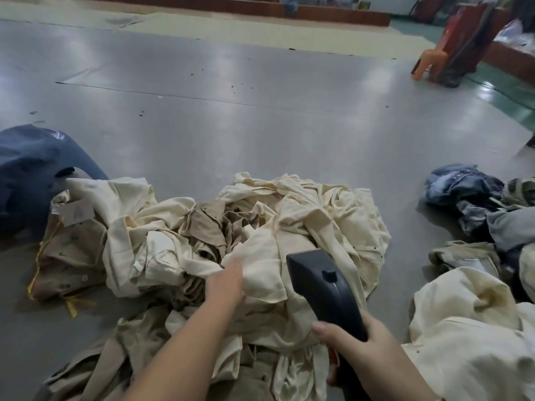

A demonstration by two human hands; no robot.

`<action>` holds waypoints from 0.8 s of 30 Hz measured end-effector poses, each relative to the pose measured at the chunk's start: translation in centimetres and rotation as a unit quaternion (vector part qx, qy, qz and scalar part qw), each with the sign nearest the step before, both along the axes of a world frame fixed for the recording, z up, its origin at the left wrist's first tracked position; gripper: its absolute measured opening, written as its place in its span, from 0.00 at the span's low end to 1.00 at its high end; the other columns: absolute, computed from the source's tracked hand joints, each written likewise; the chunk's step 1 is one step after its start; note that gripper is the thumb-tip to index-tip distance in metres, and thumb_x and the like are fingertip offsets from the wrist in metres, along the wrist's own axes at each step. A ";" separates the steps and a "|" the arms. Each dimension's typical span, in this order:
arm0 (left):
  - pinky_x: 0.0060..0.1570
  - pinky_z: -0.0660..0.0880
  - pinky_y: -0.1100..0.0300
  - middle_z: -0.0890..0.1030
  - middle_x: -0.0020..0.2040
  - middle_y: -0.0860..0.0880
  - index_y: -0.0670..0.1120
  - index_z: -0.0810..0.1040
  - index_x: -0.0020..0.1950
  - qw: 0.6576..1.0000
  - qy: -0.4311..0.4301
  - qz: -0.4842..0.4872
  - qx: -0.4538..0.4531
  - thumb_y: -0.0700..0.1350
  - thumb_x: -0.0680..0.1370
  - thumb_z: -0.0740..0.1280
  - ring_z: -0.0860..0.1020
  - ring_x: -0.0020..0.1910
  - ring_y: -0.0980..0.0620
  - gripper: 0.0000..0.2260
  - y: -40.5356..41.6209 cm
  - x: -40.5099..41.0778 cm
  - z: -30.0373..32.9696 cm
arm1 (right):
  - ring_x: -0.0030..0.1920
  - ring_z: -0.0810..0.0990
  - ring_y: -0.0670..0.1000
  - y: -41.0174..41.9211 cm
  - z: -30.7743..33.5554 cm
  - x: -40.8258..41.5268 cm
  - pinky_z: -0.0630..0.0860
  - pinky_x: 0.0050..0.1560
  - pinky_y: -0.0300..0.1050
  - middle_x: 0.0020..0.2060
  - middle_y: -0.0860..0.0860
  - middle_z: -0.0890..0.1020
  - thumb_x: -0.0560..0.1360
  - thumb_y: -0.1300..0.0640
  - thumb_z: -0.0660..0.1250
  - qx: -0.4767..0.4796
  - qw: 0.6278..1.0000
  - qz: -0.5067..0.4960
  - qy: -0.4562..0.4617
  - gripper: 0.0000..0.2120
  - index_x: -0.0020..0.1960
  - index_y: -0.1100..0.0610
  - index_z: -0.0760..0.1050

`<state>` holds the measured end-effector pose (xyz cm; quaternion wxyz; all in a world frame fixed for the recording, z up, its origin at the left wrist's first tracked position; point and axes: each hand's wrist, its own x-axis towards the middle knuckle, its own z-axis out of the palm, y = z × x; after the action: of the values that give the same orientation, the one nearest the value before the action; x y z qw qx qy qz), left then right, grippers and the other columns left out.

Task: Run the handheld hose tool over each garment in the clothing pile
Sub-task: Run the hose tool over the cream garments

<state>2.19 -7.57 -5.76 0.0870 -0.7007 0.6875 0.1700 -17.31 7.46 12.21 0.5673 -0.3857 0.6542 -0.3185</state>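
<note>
A pile of cream and tan garments [202,227] lies crumpled on the grey floor in front of me. My right hand [364,345] grips the handle of a black handheld hose tool [321,285], whose flat head points down onto a cream garment [312,227] at the pile's right side. My left hand [224,283] reaches into the middle of the pile and touches the cream cloth; its fingers are blurred and partly buried in the folds, so their grip is unclear.
A dark blue garment [31,172] lies at the left. Denim pieces [469,195] and another cream heap [469,328] sit at the right. An orange plastic chair [428,62] and red furniture stand far right. Bare grey floor [231,111] stretches beyond the pile.
</note>
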 end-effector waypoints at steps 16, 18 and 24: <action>0.37 0.70 0.59 0.75 0.29 0.59 0.52 0.79 0.36 0.946 0.321 -0.015 0.035 0.59 0.56 0.62 0.72 0.32 0.65 0.16 18.4 11.0 10.5 | 0.25 0.74 0.49 2.6 0.3 2.8 0.74 0.28 0.42 0.28 0.53 0.73 0.71 0.57 0.73 -0.023 1.000 0.003 -0.005 0.11 0.47 0.62 0.75; 0.40 0.72 0.57 0.78 0.34 0.55 0.50 0.80 0.38 0.896 0.443 0.026 0.002 0.54 0.56 0.65 0.75 0.36 0.57 0.15 17.5 6.2 12.2 | 0.25 0.75 0.47 3.1 0.3 3.7 0.74 0.27 0.39 0.29 0.52 0.75 0.70 0.60 0.73 -0.018 0.999 0.010 -0.029 0.09 0.47 0.61 0.76; 0.30 0.73 0.61 0.78 0.33 0.43 0.38 0.76 0.46 0.533 0.806 0.212 0.149 0.40 0.63 0.64 0.77 0.30 0.48 0.13 16.8 -4.2 16.5 | 0.33 0.83 0.52 3.2 1.5 2.8 0.79 0.31 0.44 0.33 0.56 0.84 0.61 0.63 0.76 -0.043 0.983 -0.057 -0.168 0.19 0.51 0.64 0.79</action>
<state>-2.01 9.22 10.72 -0.4392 -0.3693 0.2629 0.7756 -14.47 10.65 13.71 0.6331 -0.3131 0.5559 -0.4384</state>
